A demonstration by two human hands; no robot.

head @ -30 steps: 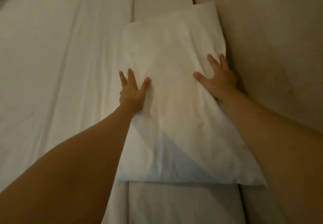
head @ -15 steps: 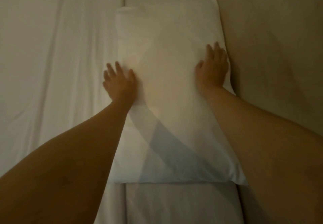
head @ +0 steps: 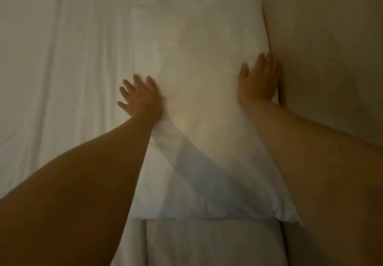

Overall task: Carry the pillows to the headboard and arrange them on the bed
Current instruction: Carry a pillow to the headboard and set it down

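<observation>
A white pillow (head: pixel 199 74) lies flat on the bed, its right long edge against the beige headboard (head: pixel 323 58). My left hand (head: pixel 141 97) rests on the pillow's left edge, fingers spread, palm pressing the fabric. My right hand (head: pixel 259 79) lies flat on the pillow's right edge, wedged beside the headboard, fingers together. Neither hand grips anything. Both forearms cross the lower part of the view and hide parts of the pillow's sides.
A white wrinkled sheet (head: pixel 62 79) covers the mattress to the left. A folded sheet band (head: pixel 207 243) runs under the pillow along the headboard, showing below and above it. The light is dim.
Both hands slid outward from the pillow's top to its side edges. The right hand's fingers closed together against the headboard; the left hand moved left over the edge.
</observation>
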